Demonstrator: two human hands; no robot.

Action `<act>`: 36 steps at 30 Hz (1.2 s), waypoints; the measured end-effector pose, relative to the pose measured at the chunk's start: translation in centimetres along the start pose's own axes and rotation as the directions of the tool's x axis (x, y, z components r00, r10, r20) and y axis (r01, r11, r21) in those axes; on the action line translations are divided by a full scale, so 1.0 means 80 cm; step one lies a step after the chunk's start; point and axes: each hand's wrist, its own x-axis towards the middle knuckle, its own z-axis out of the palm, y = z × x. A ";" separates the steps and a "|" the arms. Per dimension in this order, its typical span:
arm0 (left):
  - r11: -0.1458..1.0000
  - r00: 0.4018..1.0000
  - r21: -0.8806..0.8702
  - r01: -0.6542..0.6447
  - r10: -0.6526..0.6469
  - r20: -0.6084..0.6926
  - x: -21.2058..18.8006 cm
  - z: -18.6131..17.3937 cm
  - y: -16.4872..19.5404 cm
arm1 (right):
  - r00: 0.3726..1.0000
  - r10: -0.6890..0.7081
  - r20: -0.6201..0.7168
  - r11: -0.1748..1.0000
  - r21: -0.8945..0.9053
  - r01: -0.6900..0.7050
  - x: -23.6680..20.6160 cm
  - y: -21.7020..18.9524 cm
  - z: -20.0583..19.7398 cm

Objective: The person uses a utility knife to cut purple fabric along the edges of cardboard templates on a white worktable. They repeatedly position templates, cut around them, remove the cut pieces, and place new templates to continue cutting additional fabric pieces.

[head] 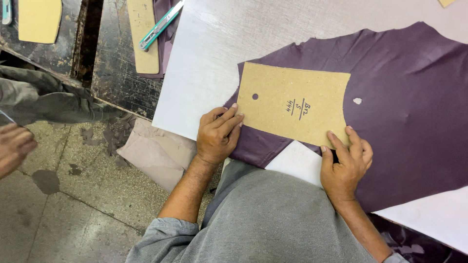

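A tan cardboard pattern (292, 104) with a punched hole lies on a dark purple leather hide (409, 107), spread over a white cutting board (209, 63). My left hand (218, 134) rests at the pattern's near left corner, fingers curled, fingertips touching its edge. At the near right corner my right hand (345, 163) presses fingers onto the pattern's edge and seems to hold a small dark tool, mostly hidden.
A teal utility knife (160, 26) and another cardboard pattern (144, 36) lie on a dark worn table (117, 73) at the back left. A third pattern (40, 19) lies further left. Another person's hand (14, 146) shows at the left edge, above a stained floor.
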 end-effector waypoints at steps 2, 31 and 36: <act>1.000 1.000 -0.014 -0.001 0.001 0.013 -0.002 0.003 0.001 | 1.000 -0.017 0.001 1.000 -0.011 0.017 0.000 0.002 0.001; 0.993 0.994 0.050 -0.109 0.108 0.022 -0.017 0.037 0.027 | 0.941 -0.328 0.087 0.930 0.203 0.306 0.015 -0.007 0.012; 0.998 0.998 -0.005 -0.062 0.062 0.004 -0.004 0.023 0.020 | 0.965 -0.256 0.050 0.965 0.068 0.252 0.031 -0.025 -0.001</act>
